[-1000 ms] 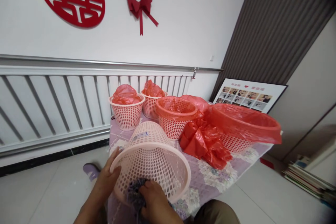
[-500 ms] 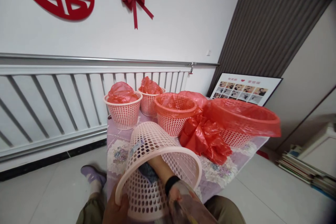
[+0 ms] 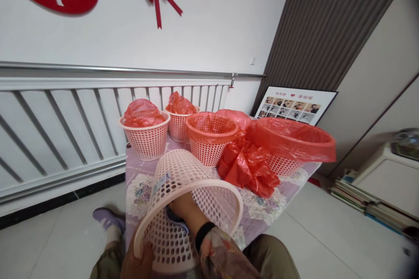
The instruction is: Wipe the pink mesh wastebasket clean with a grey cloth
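Note:
A pale pink plastic waste basket (image 3: pixel 183 165) with round holes lies tipped on its side, its mouth towards me. My left hand (image 3: pixel 140 256) is closed round the near left of its rim, the thumb inside. Through the mouth reaches my right hand (image 3: pixel 182 205), in a patterned sleeve with a black cuff. Under its fingers, against the inner wall, is a dark bluish cloth (image 3: pixel 177 219). The fingertips are partly hidden by the basket wall and the cloth. A label (image 3: pixel 161 183) sticks to the basket's outside.
Several baskets with red bags stand behind: one at left (image 3: pixel 145 139), one at back (image 3: pixel 180 127), one in the middle (image 3: pixel 209 150), a wide one (image 3: pixel 288 163) at right. A crumpled red bag (image 3: pixel 248 172) lies on the tablecloth (image 3: pixel 137 192). A radiator (image 3: pixel 81 126) lines the wall.
My right hand has shifted along the inside of the basket with the cloth, and more of its back shows. My left hand keeps the rim. The whole view has moved slightly.

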